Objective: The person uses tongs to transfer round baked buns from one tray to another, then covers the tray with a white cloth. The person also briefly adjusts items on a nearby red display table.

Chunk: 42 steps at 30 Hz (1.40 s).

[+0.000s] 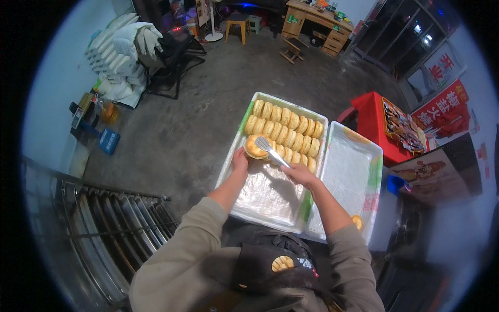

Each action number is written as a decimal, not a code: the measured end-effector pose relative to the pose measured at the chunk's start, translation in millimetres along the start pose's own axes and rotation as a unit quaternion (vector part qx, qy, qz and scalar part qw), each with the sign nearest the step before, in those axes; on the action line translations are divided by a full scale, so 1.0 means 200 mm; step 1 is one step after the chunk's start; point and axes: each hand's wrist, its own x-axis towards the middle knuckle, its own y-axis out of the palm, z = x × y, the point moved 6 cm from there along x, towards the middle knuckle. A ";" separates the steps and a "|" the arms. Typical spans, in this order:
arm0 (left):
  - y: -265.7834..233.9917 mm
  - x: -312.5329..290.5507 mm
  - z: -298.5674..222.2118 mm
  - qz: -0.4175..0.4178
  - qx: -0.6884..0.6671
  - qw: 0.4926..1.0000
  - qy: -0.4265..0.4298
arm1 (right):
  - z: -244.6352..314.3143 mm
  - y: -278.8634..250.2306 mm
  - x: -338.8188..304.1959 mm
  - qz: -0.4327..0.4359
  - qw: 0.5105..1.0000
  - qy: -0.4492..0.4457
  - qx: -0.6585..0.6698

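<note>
My right hand is closed round a pair of metal tongs, whose head lies over a round golden flatbread. This bread is tilted face up at the left end of the nearest row. My left hand is at its lower left edge, beside the tray's left wall, with its fingers curled against the bread; some of the fingertips are hidden. Several more flatbreads stand on edge in three rows across the far half of the white tray, which has a shiny plastic lining.
A second lined tray adjoins on the right, with one flatbread near its close edge. Farther right is a red-covered table bearing packets. A rack of metal trays stands at left. Stacked white sacks and a folding chair are behind.
</note>
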 end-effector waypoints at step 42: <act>0.08 -0.05 -0.08 -0.059 -0.055 0.971 -0.226 | 0.31 0.26 -0.17 -0.219 0.960 -0.044 -0.170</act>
